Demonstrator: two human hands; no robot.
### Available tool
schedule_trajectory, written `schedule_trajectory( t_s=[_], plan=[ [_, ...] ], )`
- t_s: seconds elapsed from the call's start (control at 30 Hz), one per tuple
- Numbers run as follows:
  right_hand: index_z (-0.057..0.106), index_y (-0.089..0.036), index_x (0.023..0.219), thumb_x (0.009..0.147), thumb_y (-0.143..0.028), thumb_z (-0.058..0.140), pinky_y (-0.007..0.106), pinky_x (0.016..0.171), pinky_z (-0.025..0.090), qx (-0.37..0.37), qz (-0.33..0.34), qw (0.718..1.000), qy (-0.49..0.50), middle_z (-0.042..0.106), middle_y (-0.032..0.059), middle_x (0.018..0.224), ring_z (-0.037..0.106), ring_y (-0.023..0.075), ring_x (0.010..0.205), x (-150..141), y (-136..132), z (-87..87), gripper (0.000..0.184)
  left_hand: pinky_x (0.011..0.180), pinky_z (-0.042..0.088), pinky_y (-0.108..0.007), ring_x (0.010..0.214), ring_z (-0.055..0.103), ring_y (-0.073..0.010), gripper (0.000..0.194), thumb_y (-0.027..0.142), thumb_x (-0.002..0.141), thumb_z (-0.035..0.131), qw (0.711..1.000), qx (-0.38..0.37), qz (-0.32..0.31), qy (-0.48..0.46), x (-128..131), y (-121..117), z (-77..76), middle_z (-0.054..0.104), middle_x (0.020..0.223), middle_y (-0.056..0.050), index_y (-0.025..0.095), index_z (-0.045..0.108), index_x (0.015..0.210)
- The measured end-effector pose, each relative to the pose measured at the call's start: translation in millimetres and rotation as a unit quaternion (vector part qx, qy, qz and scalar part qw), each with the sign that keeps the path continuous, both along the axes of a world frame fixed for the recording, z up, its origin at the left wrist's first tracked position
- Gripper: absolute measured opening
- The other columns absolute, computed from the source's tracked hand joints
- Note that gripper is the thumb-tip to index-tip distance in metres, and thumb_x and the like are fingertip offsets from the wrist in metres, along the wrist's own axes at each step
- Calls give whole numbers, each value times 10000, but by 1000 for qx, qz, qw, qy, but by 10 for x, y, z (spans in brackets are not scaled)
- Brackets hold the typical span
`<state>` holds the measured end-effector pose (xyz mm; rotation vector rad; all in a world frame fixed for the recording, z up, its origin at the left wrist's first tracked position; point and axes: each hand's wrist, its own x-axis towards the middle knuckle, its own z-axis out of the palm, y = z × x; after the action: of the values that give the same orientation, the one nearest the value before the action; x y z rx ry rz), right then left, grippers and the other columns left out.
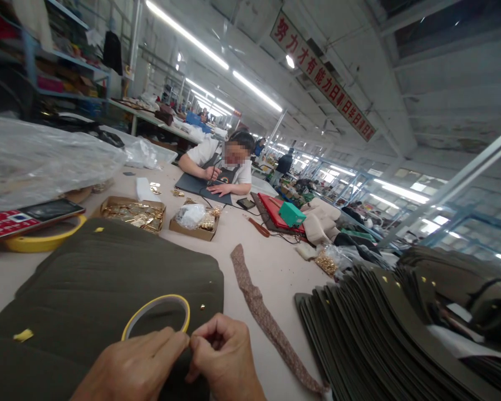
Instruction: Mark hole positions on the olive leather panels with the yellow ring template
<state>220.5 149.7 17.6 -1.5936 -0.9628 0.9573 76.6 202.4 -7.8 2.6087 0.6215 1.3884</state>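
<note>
My left hand [136, 365] is closed on a roll of yellow tape [186, 313], which stands tilted above a dark olive panel [108, 273]. Right beside it, my right hand [227, 356] is closed in a pinch, its fingertips meeting those of the left at the roll's near edge. Whatever lies between the right fingertips is hidden. A small gold metal piece [202, 307] sits on the panel just past my hands. Yellow tape scraps [24, 335] are stuck to the panel's left part.
A stack of dark panels [359, 328] fans out at right. A brown patterned strip [254, 298] lies beside it. Boxes of gold hardware [133, 214], another tape roll [45, 240] and a phone [33, 217] are at left. Across the table, a co-worker [221, 164] works on a dark sheet.
</note>
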Motion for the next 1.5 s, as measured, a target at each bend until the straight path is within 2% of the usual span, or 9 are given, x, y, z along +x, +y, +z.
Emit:
schedule_trajectory(
  t_s=[0.2, 0.3, 0.53, 0.77, 0.97, 1.23, 1.37, 1.43, 1.5],
  plan=[
    [619, -141, 635, 641, -219, 638, 180, 400, 455, 15, 8, 999, 35, 608, -24, 455, 570, 102, 383, 114, -24, 76, 81, 510, 377, -243, 507, 499, -120, 301, 115, 938, 374, 996, 2, -4, 85, -40, -146, 288, 526, 591, 15, 202, 515, 688],
    [616, -143, 628, 630, -293, 692, 226, 442, 519, -8, -23, 998, 61, 589, -35, 446, 557, 101, 385, 282, 27, 19, 168, 584, 403, -254, 578, 528, -130, 253, 135, 944, 402, 992, -32, 9, 122, -20, -189, 319, 556, 635, 9, 199, 520, 729],
    [670, -107, 745, 704, -346, 697, 204, 536, 516, -57, 74, 996, -11, 665, 19, 589, 623, 105, 545, 457, 60, -77, 243, 658, 420, -322, 749, 564, -200, 159, 94, 909, 439, 935, -126, 60, 327, 17, -124, 284, 626, 827, -30, 202, 556, 907],
    [646, -116, 744, 714, -358, 687, 179, 475, 460, -91, 93, 991, -10, 638, -8, 556, 551, 68, 456, 580, 79, -139, 246, 703, 427, -377, 755, 539, -231, 151, 126, 918, 412, 926, -167, 42, 335, 20, -144, 199, 601, 821, -41, 205, 537, 888],
    [628, -135, 723, 738, -246, 615, 165, 405, 408, -181, 221, 956, -63, 586, -38, 501, 506, 66, 391, 581, -46, -52, 113, 642, 433, -336, 727, 553, -220, 188, 90, 907, 388, 918, -187, 35, 347, 17, -133, 219, 600, 795, -29, 210, 532, 904],
    [651, -161, 675, 741, -80, 536, 181, 515, 368, -48, 254, 911, -321, 637, -22, 593, 555, 91, 544, 372, -131, 25, 155, 673, 463, -334, 762, 569, -214, 207, 52, 879, 395, 917, -190, 32, 350, 11, -126, 215, 611, 842, -36, 202, 534, 913],
    [644, -169, 683, 764, -67, 525, 199, 538, 380, -35, 240, 892, -381, 649, -6, 615, 589, 113, 563, 316, -129, 9, 176, 677, 472, -334, 767, 572, -216, 203, 53, 877, 397, 916, -185, 35, 353, 16, -135, 227, 615, 836, -36, 201, 533, 904],
    [666, -173, 811, 791, -95, 550, 212, 563, 405, -45, 234, 894, -380, 666, -2, 632, 616, 132, 590, 321, -126, 1, 142, 675, 476, -339, 772, 576, -220, 202, 56, 879, 397, 915, -186, 35, 355, 20, -136, 239, 618, 837, -37, 200, 535, 905],
    [633, -167, 1039, 795, -131, 604, 224, 573, 425, -56, 217, 902, -370, 664, -18, 617, 623, 145, 584, 355, -127, 14, 248, 676, 480, -341, 773, 579, -222, 194, 69, 888, 398, 916, -187, 35, 354, 20, -135, 244, 621, 836, -36, 201, 538, 909]
  ],
)
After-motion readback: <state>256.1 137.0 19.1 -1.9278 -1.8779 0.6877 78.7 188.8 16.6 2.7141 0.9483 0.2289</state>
